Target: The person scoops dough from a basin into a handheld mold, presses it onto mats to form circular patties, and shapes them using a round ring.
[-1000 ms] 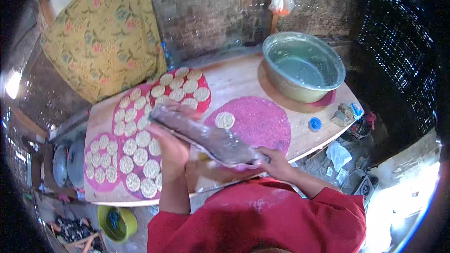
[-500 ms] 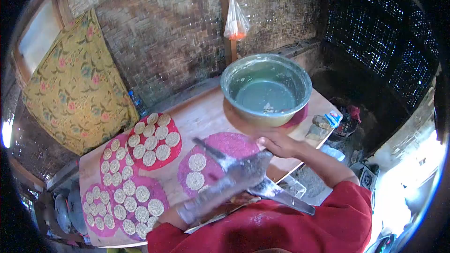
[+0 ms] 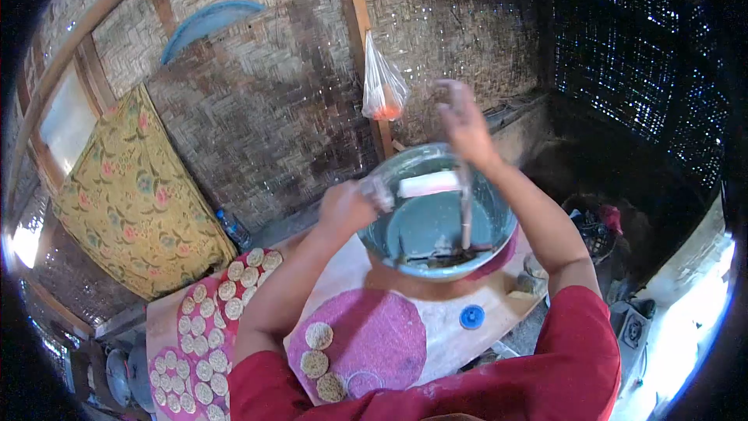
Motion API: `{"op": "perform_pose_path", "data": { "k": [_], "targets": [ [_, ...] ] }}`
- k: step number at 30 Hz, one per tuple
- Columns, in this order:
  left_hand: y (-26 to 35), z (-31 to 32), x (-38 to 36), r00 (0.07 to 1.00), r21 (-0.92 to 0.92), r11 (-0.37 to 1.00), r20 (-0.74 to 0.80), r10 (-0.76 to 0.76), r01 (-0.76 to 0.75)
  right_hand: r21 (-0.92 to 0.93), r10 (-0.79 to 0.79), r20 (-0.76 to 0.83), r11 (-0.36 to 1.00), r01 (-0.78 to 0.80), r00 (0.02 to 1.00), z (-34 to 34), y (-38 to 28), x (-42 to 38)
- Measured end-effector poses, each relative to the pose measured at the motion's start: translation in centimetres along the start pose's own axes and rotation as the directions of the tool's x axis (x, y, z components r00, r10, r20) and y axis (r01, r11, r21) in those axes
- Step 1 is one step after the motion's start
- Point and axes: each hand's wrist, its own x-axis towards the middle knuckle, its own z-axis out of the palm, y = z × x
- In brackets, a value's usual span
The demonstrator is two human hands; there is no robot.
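Observation:
My left hand [image 3: 348, 209] is closed at the left rim of a big green basin [image 3: 405, 265], with a blurred grey piece at its fingers that I cannot make out. My right hand [image 3: 463, 121] is raised over the basin's far right side, fingers apart and smeared by motion, seemingly holding nothing. Between the hands, a whitish bar [image 3: 430, 184] and a narrow upright bar [image 3: 466, 218] show in the basin, perhaps parts of the metal press. Below, a round pink mat [image 3: 382, 335] carries three pale strand-textured discs [image 3: 315, 364] along its left side.
More discs on red and pink mats [image 3: 195, 327] cover the table's left side. A blue round cap [image 3: 472, 316] lies right of the near mat. A plastic bag [image 3: 385, 90] hangs from a post behind the basin. A flowered cloth [image 3: 140, 195] hangs at left.
Both hands have moved from the near pink mat up to the basin. The metal press no longer lies across my front. My view has tilted upward, and the blue cap now shows.

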Motion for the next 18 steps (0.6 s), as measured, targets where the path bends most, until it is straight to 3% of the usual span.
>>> {"op": "perform_pose_path", "data": {
  "k": [1, 2, 3, 4, 5, 6, 8, 9, 10, 11, 12, 13, 14, 15, 16, 17, 18],
  "targets": [
    [-2.0, 1.7, -0.8, 0.995, -0.146, 0.989, -0.099, -0.015, 0.0, 0.096, 0.296, -0.033, 0.952, -0.292, 0.955, -1.6, 3.2, -1.4],
    [-4.1, 3.4, -1.5, 0.98, -0.286, 0.958, -0.197, -0.029, -0.029, 0.146, 0.441, -0.039, 0.89, -0.431, 0.897, -2.6, 5.4, -2.2],
    [-5.5, 5.9, -2.6, 0.984, -0.601, 0.79, -0.029, -0.175, 0.123, 0.201, 0.575, -0.045, 0.806, -0.556, 0.817, -3.6, 7.6, -3.0],
    [-7.0, 8.5, -3.7, 0.936, -0.857, 0.43, 0.15, -0.32, 0.284, 0.487, 0.768, -0.108, 0.595, -0.64, 0.631, -4.2, 9.1, -3.7],
    [-8.5, 11.1, -4.8, 0.842, -0.926, 0.059, 0.312, -0.44, 0.373, 0.608, 0.854, -0.096, 0.457, -0.649, 0.511, -3.9, 10.3, -4.8],
    [-6.0, 11.2, -4.4, 0.81, -0.819, 0.329, 0.251, -0.531, 0.47, 0.723, 0.922, -0.083, 0.317, -0.614, 0.379, -3.6, 11.5, -5.8],
    [-1.6, 10.2, -2.1, 0.894, -0.871, 0.368, 0.156, -0.421, 0.325, 0.93, 0.977, -0.067, 0.134, -0.341, 0.201, -0.5, 13.1, -7.9],
    [1.4, 8.8, 0.0, 0.887, -0.861, 0.464, -0.037, -0.461, 0.206, 0.956, 0.98, 0.138, -0.094, -0.28, 0.144, 0.8, 12.2, -8.1],
    [1.2, 10.1, 0.5, 0.849, -0.757, 0.608, -0.139, -0.509, 0.24, 0.937, 0.941, 0.295, -0.25, -0.246, 0.168, 2.6, 11.9, -9.3],
    [1.0, 11.5, 1.0, 0.8, -0.627, 0.717, -0.24, -0.55, 0.304, 0.864, 0.913, 0.373, -0.277, -0.42, 0.165, 3.3, 8.8, -9.0],
    [-0.8, 14.0, 0.6, 0.751, -0.375, 0.786, -0.274, -0.601, 0.492, 0.794, 0.847, 0.525, -0.454, -0.405, 0.082, 4.1, 7.6, -9.7],
    [0.3, 10.7, 1.5, 0.809, -0.121, 0.85, -0.265, -0.525, 0.512, 0.6, 0.67, 0.74, -0.621, -0.504, 0.056, 5.2, 8.2, -12.0],
    [1.5, 7.2, 2.5, 0.86, 0.141, 0.862, -0.253, -0.444, 0.487, 0.322, 0.564, 0.824, -0.537, -0.78, -0.049, 5.2, 7.9, -13.6],
    [1.3, 6.9, 3.8, 0.748, -0.389, 0.789, -0.294, -0.595, 0.475, -0.007, 0.474, 0.859, -0.364, -0.931, -0.192, 5.1, 7.7, -14.9],
    [1.3, 7.0, 4.8, 0.679, -0.633, 0.635, -0.226, -0.698, 0.442, -0.222, 0.199, 0.97, 0.49, -0.843, -0.139, 5.5, 8.3, -16.2],
    [1.3, 7.2, 5.9, 0.597, -0.826, 0.434, -0.153, -0.787, 0.36, -0.002, -0.047, 0.944, 0.989, -0.147, -0.327, 6.0, 9.0, -17.8],
    [1.8, 7.7, 6.9, 0.559, -0.839, 0.357, -0.077, -0.826, 0.412, -0.06, 0.056, 0.834, 0.998, 0.012, -0.549, 6.1, 8.6, -19.5]
  ]
}}
